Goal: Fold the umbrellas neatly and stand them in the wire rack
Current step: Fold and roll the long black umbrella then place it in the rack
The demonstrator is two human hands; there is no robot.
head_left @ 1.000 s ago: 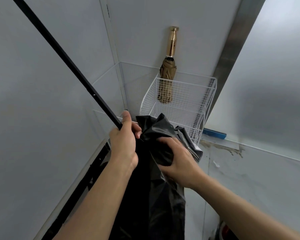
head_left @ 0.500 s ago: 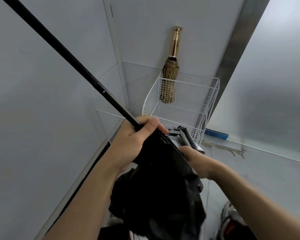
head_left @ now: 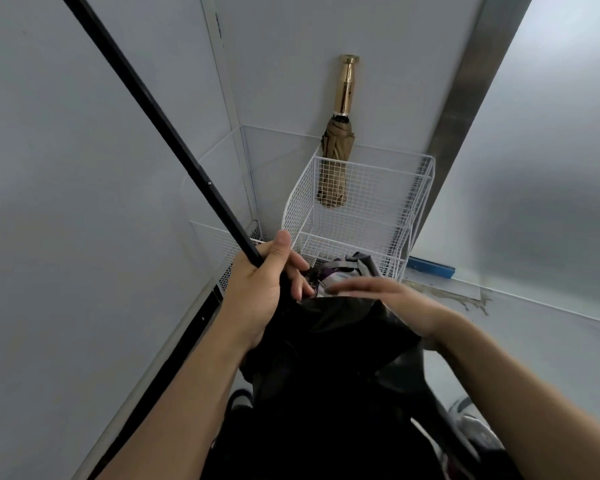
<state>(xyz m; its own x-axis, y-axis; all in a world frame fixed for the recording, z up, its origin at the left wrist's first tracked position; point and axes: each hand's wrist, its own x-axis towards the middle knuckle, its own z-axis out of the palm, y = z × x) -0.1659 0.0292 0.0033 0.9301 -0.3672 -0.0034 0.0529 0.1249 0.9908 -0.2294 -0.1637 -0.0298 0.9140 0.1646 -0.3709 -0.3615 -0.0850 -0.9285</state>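
1. Your right hand [head_left: 388,299] has let go of the bunched cloth and now lies flat, fingers straight, across the top of the black umbrella [head_left: 326,358].
2. Your left hand [head_left: 257,289] is curled tight around the shaft [head_left: 174,137].
3. That umbrella hangs loose just in front of the wire rack [head_left: 388,188], where the tan umbrella [head_left: 336,140] already stands.
4. The folds look unwrapped, so smooth and roll them before racking it.

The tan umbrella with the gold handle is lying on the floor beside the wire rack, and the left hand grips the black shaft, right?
No. The head view shows the tan umbrella standing inside the wire rack, handle up, not on the floor. The left hand does grip the black shaft.
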